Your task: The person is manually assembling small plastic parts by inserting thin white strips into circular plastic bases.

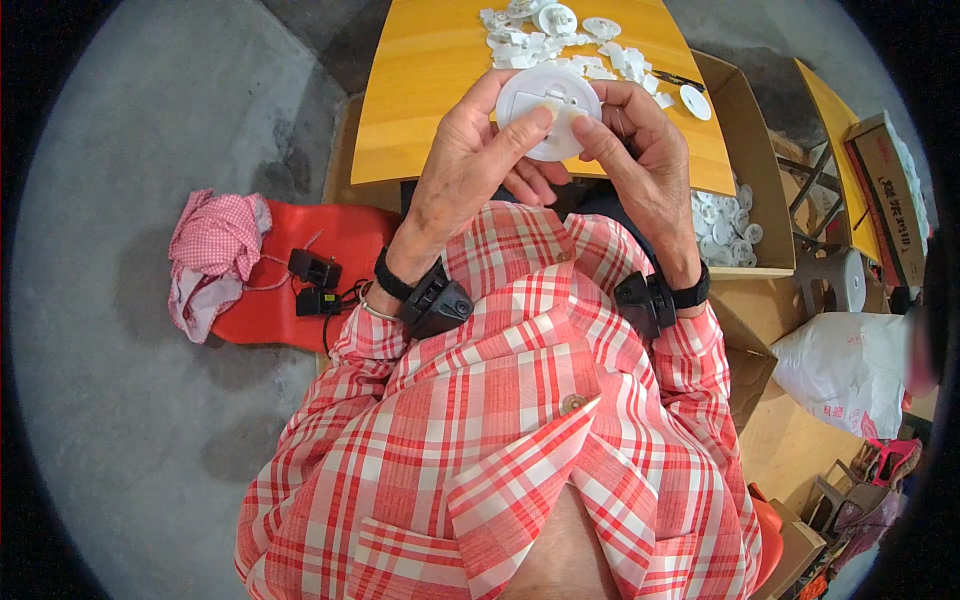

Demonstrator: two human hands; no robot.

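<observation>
A round white plastic disc (540, 88) with a raised moulded pattern is held up between both hands, over the near edge of the yellow table. My left hand (478, 135) grips its left side, with the thumb pressed on the face. On the other side my right hand (640, 140) grips it too, its thumb meeting the disc near the lower middle. The fingers behind the disc are partly hidden. Beyond the hands, small white plastic pieces (625, 62) and several round white parts (556, 20) lie scattered on the table.
The yellow table (420, 70) also bears a black slim tool (678, 79) and a single white disc (695, 102). An open cardboard box (775, 200) at the right holds many white discs (722, 222). A red stool (290, 235) with pink checked cloth (218, 240) stands left. A white plastic bag (845, 365) sits right.
</observation>
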